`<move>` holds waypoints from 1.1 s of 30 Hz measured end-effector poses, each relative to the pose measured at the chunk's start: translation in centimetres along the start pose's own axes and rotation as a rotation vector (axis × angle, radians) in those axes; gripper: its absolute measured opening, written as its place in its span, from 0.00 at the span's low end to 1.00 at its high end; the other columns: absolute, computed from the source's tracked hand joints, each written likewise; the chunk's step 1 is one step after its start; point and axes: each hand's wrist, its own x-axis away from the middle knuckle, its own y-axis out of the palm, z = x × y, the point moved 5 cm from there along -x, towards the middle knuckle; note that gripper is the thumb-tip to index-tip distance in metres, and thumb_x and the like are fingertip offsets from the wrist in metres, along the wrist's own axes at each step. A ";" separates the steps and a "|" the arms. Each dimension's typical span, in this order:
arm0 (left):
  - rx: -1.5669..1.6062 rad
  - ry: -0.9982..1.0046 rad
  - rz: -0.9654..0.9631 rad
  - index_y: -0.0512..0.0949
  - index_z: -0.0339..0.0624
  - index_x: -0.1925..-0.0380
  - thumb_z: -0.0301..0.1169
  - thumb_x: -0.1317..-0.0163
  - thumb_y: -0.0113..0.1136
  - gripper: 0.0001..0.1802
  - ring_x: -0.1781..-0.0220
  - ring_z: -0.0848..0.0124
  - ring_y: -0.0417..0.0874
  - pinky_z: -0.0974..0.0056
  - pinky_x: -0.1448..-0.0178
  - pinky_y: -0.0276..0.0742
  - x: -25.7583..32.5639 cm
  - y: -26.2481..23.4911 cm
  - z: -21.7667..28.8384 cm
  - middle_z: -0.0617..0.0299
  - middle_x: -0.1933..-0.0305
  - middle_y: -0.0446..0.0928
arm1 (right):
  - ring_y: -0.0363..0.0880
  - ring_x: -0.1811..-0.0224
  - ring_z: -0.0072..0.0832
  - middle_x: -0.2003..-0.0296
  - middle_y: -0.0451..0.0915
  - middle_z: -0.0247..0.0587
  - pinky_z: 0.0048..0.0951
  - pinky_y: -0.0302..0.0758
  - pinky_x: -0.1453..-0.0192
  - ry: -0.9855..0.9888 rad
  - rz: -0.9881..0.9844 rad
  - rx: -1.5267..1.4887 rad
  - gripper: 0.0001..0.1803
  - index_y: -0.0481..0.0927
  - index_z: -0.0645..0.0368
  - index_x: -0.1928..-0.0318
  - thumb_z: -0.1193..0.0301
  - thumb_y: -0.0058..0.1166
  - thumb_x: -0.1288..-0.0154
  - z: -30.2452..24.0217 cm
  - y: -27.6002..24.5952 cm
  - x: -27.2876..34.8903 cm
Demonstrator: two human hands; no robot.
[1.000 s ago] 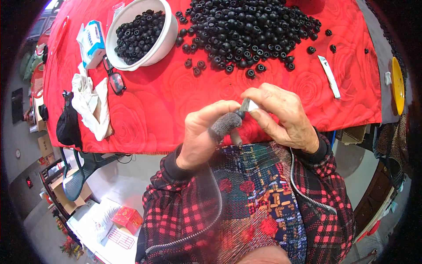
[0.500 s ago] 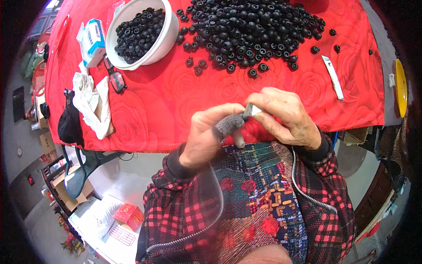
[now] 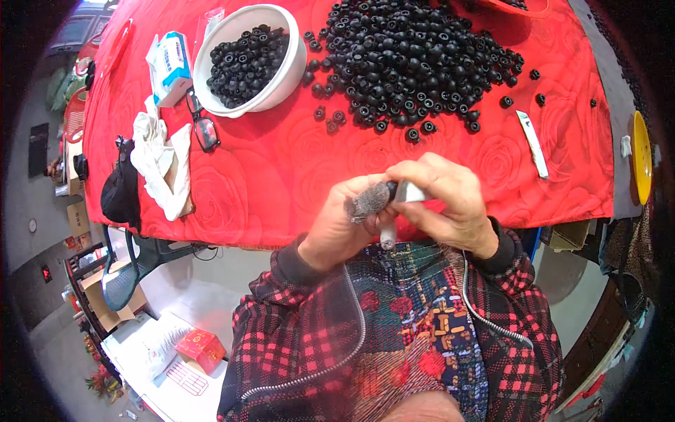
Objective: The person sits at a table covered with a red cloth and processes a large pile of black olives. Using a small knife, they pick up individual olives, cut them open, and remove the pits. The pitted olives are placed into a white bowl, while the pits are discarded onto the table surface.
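Both hands meet above the near edge of the red tablecloth (image 3: 281, 211). In my left hand (image 3: 336, 224), closed, the fingertips pinch a small black round part (image 3: 392, 188). A fuzzy grey wrap (image 3: 368, 202) covers one of its fingers, and a whitish wrap (image 3: 387, 238) covers another. My right hand (image 3: 450, 204) is closed on a short, flat blade-like piece (image 3: 410, 191), grey and white, whose edge lies against the black part. The fingers hide much of both items. Beyond the hands spreads a big pile of similar black parts (image 3: 415, 67).
A white bowl (image 3: 294, 74) of black parts stands at the far left. Nearby are a blue-and-white box (image 3: 171, 69), glasses (image 3: 206, 133), white gloves (image 3: 158, 162) and a black item (image 3: 121, 190). A white strip (image 3: 532, 144) lies at right, with a yellow round object (image 3: 641, 157) beyond.
The view has shifted, so the table items appear lower and slightly to the right. My left hand has turned a little around the black part, which now shows more; the right keeps its grip.
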 end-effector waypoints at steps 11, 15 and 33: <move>0.219 -0.073 -0.150 0.76 0.38 0.55 0.34 0.35 0.58 0.13 0.67 0.79 0.79 0.71 0.68 0.77 0.3 -1.0 -1.4 0.64 0.63 0.79 | 0.70 0.82 0.33 0.81 0.69 0.37 0.33 0.65 0.79 -0.277 0.125 0.242 0.17 0.77 0.65 0.61 0.77 0.64 0.55 -1.6 1.3 0.3; -0.232 0.297 0.012 0.76 0.34 0.55 0.31 0.33 0.52 0.13 0.65 0.71 0.80 0.65 0.72 0.80 1.7 -1.0 2.7 0.60 0.63 0.78 | 0.69 0.82 0.34 0.81 0.69 0.37 0.33 0.64 0.79 -0.306 0.141 0.280 0.12 0.75 0.62 0.66 0.78 0.64 0.52 -1.9 1.1 0.7; -1.496 0.990 0.399 0.83 0.38 0.68 0.22 0.47 0.65 0.05 0.71 0.73 0.80 0.68 0.66 0.75 0.0 -1.8 11.8 0.59 0.69 0.80 | 0.71 0.78 0.39 0.78 0.68 0.42 0.37 0.66 0.75 -0.013 0.146 0.358 0.13 0.74 0.60 0.64 0.79 0.61 0.50 3.4 0.8 2.0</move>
